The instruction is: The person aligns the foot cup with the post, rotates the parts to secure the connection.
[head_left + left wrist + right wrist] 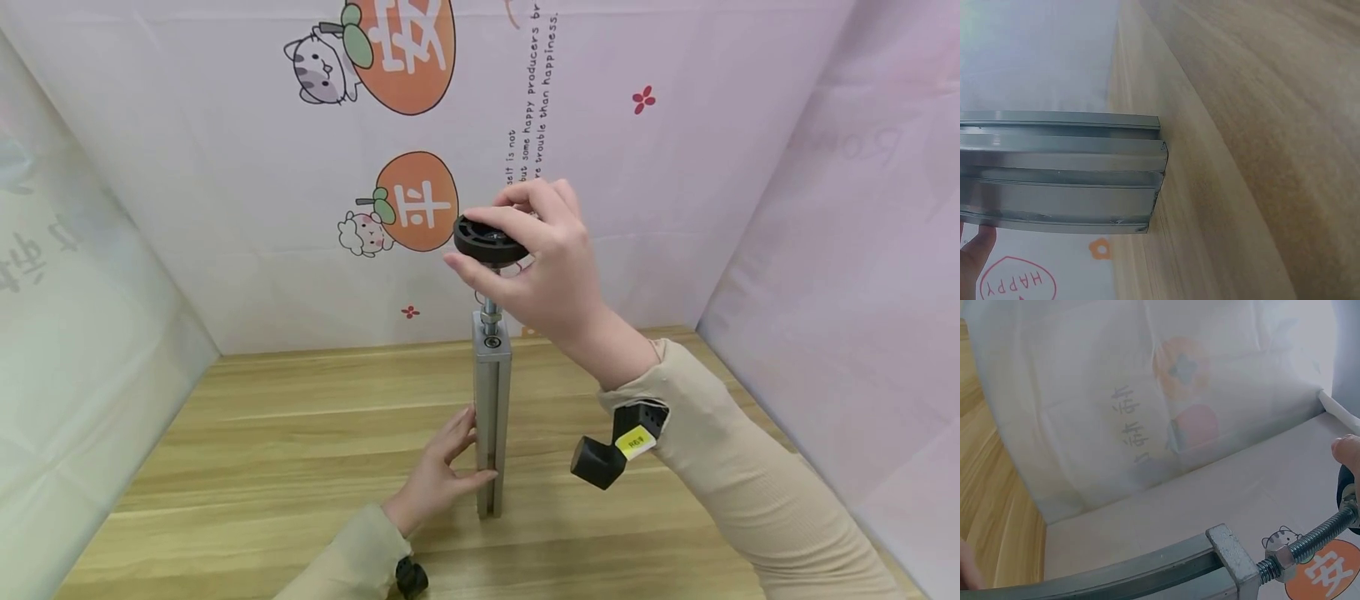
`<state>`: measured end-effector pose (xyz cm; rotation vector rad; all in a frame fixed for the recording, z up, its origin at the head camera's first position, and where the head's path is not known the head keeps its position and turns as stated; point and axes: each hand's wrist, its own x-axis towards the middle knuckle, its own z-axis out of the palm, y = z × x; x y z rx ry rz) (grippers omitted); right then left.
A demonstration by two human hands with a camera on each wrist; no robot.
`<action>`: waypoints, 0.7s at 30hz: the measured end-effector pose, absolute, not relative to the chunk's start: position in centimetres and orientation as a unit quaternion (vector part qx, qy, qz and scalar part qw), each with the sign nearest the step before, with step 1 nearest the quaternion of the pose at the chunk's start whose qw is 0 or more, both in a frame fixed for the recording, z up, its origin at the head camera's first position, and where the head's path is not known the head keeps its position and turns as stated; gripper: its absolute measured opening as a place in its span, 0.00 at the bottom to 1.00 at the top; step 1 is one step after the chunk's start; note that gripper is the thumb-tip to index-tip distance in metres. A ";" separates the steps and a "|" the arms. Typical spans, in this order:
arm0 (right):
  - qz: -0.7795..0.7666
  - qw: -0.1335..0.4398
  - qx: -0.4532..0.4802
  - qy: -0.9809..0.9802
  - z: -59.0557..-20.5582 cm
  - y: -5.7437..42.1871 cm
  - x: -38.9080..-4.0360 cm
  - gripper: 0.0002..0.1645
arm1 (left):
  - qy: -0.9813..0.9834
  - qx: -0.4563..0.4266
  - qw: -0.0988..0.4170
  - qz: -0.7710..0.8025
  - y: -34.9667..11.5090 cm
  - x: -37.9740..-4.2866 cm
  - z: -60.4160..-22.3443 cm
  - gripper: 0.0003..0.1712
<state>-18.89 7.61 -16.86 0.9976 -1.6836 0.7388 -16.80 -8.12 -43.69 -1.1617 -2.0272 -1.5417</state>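
A silver aluminium profile stands upright on the wooden table. From the plate on its top end rises a threaded rod with a nut low on it. The rod carries a round black levelling foot. My right hand grips the foot's rim between thumb and fingers. Lower down, my left hand holds the profile from the left, thumb in front; its other fingertips are partly hidden. In the left wrist view the profile's slotted lower end meets the table, with part of a finger against it.
The wood-grain table is enclosed by white printed cloth walls at the back and both sides. Black wrist cameras sit on the right sleeve and the left sleeve.
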 end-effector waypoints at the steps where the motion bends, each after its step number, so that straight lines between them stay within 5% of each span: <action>1: 0.312 0.496 0.416 -0.695 -16.9 7.7 -18.9 0.20 | -0.712 -0.411 0.171 -0.543 -8.1 -16.8 -43.7 0.58; 7: 0.421 0.405 0.429 -0.689 -17.2 8.4 -19.3 0.28 | -0.718 -0.400 0.160 -0.547 -8.1 -16.6 -43.5 0.57; 16: 0.714 0.001 0.442 -0.543 -16.9 8.9 -20.7 0.37 | -0.732 -0.376 0.143 -0.549 -8.1 -16.3 -43.4 0.56; 21: 0.749 -0.146 0.460 -0.455 -17.2 9.2 -21.5 0.48 | -0.734 -0.372 0.140 -0.551 -8.1 -16.3 -43.5 0.56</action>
